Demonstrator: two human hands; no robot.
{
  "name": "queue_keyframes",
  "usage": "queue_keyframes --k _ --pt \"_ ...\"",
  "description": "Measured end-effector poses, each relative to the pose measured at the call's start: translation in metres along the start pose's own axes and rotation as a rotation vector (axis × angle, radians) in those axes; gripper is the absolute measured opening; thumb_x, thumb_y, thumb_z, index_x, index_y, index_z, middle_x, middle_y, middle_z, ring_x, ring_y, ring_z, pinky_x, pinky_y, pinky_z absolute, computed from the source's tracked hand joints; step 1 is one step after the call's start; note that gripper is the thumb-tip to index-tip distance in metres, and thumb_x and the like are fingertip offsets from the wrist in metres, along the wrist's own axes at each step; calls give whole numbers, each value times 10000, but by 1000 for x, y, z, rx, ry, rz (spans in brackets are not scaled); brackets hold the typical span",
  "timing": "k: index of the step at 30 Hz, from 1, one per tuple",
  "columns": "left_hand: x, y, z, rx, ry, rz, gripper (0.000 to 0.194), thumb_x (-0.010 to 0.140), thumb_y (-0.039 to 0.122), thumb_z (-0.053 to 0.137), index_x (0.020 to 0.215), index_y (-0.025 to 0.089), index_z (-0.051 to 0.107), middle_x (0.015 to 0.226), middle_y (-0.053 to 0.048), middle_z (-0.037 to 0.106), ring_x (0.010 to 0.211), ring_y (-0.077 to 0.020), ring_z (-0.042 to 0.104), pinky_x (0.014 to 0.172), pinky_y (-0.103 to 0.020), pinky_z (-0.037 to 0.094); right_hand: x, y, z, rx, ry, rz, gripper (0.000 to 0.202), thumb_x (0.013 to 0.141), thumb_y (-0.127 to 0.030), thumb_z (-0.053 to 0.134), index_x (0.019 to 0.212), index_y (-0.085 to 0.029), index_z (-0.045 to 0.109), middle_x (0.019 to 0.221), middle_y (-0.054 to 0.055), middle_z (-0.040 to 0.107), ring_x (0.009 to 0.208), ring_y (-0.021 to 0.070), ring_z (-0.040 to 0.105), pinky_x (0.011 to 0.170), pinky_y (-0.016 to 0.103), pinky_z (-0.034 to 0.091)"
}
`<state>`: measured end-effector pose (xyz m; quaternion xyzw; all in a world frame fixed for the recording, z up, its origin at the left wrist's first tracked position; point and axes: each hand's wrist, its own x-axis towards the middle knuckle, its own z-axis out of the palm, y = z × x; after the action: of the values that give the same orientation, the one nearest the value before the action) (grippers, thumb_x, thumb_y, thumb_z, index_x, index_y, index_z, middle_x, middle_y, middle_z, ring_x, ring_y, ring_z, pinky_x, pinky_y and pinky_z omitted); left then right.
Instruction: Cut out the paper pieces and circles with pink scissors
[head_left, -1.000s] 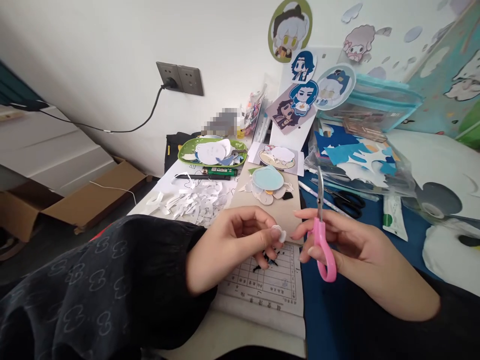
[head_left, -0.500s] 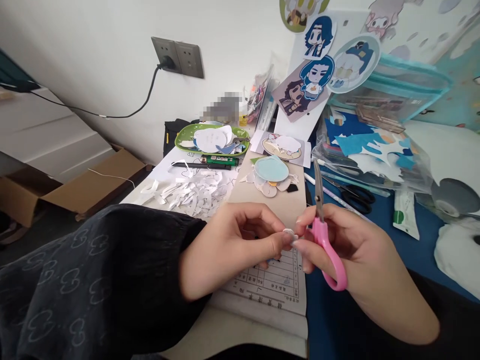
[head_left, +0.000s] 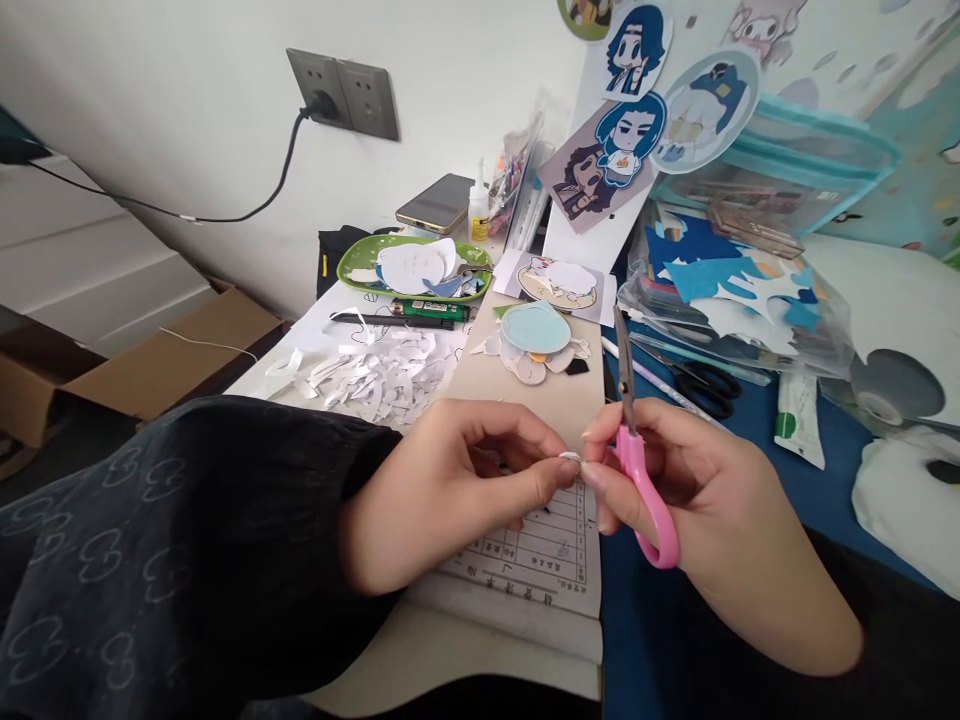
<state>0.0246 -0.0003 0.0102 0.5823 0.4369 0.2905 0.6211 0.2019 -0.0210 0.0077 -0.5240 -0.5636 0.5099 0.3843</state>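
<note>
White wall (head_left: 187,90) is filling the upper left of the frame, a grey wall socket (head_left: 343,92) taking a black plug. Cardboard box (head_left: 180,350) is sitting at the left edge, below white drawers (head_left: 97,260). Blue surface (head_left: 757,440) is running down the right side, carrying black-handled scissors (head_left: 705,388), a tube (head_left: 799,420) and, farther up, a clear bag with blue scraps. Center-left, white paper strips (head_left: 382,375) are heaping up; above them a green tray (head_left: 346,266) is holding cutouts, with a phone (head_left: 435,202) and a small bottle (head_left: 478,212) standing or lying behind it. Light-blue cutout (head_left: 535,328) is lying on a pile near the center. Printed page (head_left: 525,570) is showing below your hands.

Your left hand (head_left: 454,495) is curling, mostly closed, thumb and forefinger pinching a small white piece (head_left: 570,456) just below frame center. Your right hand (head_left: 712,500) is half-closed, keeping pink-handled scissors (head_left: 646,495) against its fingers, blades pointing up; its thumb and forefinger are meeting at the piece's right end. Whether they're gripping it too, can't tell.
</note>
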Motion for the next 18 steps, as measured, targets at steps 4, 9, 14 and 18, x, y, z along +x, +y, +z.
queue_keyframes --k 4,9,14,18 --pt "-1 2 0 59 -7 30 158 765 293 688 748 139 715 634 -25 680 512 -108 527 463 -187 427 -2 0 0 -17 -3 -11 105 734 -158 680 753 -248 629 707 -52 581 487 65 589 429 129 498" --pt "-2 2 -2 142 -12 80 151 798 264 646 755 131 703 631 -19 655 517 -103 524 468 -181 420 -1 2 -1 0 -13 12 119 722 -163 697 759 -251 624 696 -46 573 464 78 580 416 157 490" --pt "-2 3 -2 -103 9 18 95 767 230 680 726 145 669 590 7 618 500 -99 537 449 -167 463 -5 2 -11 -80 -92 18 210 651 -245 779 758 -246 598 583 -53 504 445 109 471 404 222 420" --pt "-2 2 -3 -272 -14 -11 83 789 202 658 735 140 661 611 4 627 530 -102 576 443 -155 483 -9 1 -15 -158 -191 29 189 689 -292 732 737 -238 557 534 -63 443 465 117 410 418 233 340"
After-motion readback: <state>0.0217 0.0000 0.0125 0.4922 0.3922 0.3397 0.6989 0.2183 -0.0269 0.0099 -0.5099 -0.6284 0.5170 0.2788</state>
